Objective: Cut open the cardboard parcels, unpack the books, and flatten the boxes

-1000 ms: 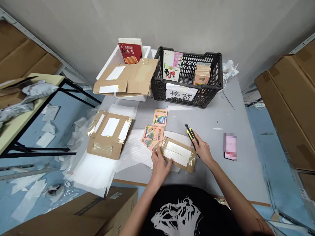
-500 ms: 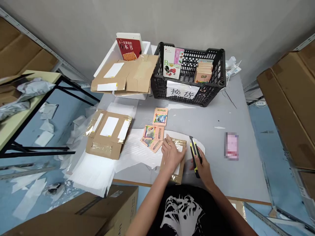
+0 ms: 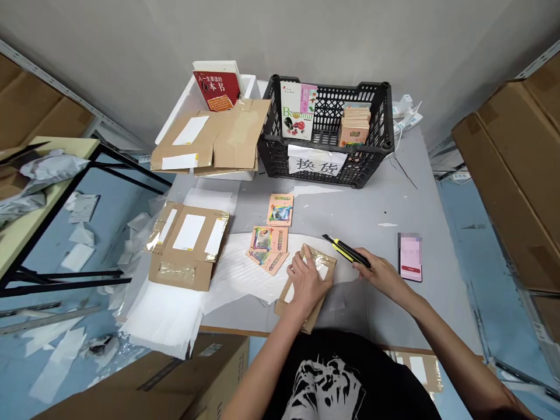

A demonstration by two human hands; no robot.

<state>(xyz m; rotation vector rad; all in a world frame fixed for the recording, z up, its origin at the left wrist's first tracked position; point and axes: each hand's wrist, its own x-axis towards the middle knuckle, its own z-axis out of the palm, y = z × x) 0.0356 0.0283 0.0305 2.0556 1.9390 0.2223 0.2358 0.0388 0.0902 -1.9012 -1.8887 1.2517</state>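
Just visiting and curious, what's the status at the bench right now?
Left hand resting on cardboard mailer. Right hand gripping yellow utility knife. Picture cards lying beside the mailer.

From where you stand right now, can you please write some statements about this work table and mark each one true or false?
1. The right hand holds a yellow and black utility knife. True.
2. The left hand rests on a cardboard mailer. True.
3. The black plastic crate is empty. False: it holds books and a stack of small booklets.
4. The phone lies on the floor. False: it lies on the grey table, to the right of the right hand.
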